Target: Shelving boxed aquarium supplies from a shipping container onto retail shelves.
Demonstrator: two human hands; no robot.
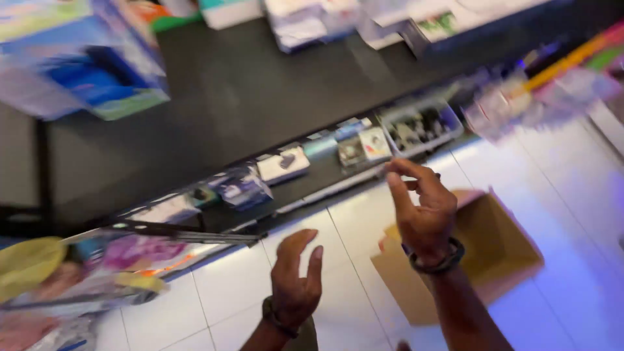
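White tiled floor (247, 286) bears a cardboard box (494, 250) (open).

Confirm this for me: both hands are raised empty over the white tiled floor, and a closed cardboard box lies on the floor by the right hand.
One thing is wrong: the cardboard box is open, not closed, as the head view shows. The rest stands: the left hand and right hand are raised empty over the white tiled floor.

Both hands up, empty, fingers curled: left hand (296, 279) over white tile floor (559, 195), right hand (422, 211) above open cardboard box (500, 250). Low shelf (260, 110) w/ small packets behind, blurred.
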